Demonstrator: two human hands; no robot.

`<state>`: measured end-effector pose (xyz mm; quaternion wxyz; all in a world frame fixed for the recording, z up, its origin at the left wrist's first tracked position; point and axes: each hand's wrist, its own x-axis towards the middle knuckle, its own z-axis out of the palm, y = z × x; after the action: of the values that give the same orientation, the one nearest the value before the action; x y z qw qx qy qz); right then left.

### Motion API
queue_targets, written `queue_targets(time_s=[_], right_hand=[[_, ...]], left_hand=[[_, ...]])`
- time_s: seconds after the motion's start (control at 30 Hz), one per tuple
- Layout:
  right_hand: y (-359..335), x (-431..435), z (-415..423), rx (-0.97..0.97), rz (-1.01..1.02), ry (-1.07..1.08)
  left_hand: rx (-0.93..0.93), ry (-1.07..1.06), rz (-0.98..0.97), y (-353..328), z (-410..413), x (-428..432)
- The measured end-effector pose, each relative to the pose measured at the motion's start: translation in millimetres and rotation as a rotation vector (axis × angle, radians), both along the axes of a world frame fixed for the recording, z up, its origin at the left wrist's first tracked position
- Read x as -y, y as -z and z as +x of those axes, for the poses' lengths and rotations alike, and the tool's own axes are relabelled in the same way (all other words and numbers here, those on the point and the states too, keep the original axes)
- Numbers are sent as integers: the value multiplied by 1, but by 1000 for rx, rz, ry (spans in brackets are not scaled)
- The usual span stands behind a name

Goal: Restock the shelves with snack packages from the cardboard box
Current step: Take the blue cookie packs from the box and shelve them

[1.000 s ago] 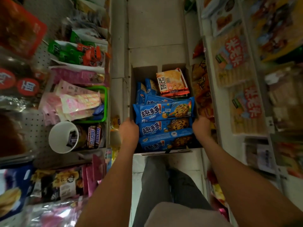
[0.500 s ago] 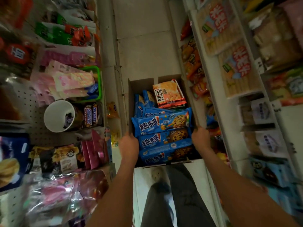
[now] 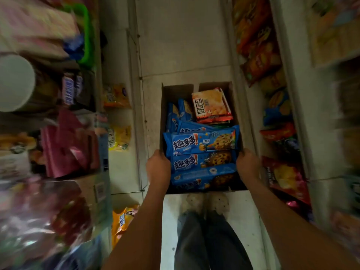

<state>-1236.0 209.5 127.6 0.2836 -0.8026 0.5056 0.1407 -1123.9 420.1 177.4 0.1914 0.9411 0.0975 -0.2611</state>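
While the cardboard box [image 3: 201, 90] sits in the aisle between blurred shelves [image 3: 292, 114], the left hand [image 3: 158, 167] and right hand [image 3: 247, 165] grip its side walls; blue cookie packages [image 3: 200, 143] hide the fingertips.

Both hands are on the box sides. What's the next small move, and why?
Probably settle the cardboard box on the floor, then free the right hand for the top blue cookie pack: it and the left hand both grip the box walls.
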Motion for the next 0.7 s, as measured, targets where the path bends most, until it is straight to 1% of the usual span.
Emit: queue_targets(time_s=[0.13, 0.33, 0.5, 0.7], right_hand=[[77, 1, -8, 93, -4, 56], [153, -4, -6, 184, 56, 87], [188, -16, -12, 225, 98, 67], [214, -40, -29, 262, 127, 107]], left_hand=[[56, -16, -23, 77, -13, 2], [97, -66, -22, 159, -25, -6], [106, -141, -31, 197, -43, -22], [103, -129, -15, 217, -49, -35]])
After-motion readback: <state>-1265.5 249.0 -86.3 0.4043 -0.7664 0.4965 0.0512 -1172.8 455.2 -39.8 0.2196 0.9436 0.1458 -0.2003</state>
